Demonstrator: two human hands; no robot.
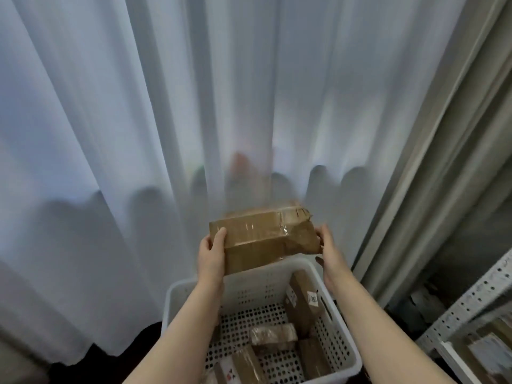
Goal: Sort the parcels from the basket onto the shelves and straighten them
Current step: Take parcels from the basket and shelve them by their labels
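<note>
Nearest, below the forearms, stood the white perforated basket (174, 295), with several brown parcels (300, 306) still lying in it, some flat and one leaning against its right wall. Just above the basket's far rim both hands carried the taped cardboard parcel (260, 242) clear of the others. The left hand (212, 254) was wrapped round its left end, thumb laid over the front face. The right hand (329, 250) clasped the crumpled right end, with its fingers hidden behind the card.

Lifted like this, the parcel seemed light. Its glossy tape would likely be slick under the fingers, and the creased, dented right end looked soft and apt to give. The firmer left end and the bottom edge looked the safer places to bear its weight, with the right hand only steadying.

To the right of the hands, and lower, a perforated metal shelf (476, 295) showed, with blurred goods already on it. Beyond the hands hung a pale curtain (138, 106).
</note>
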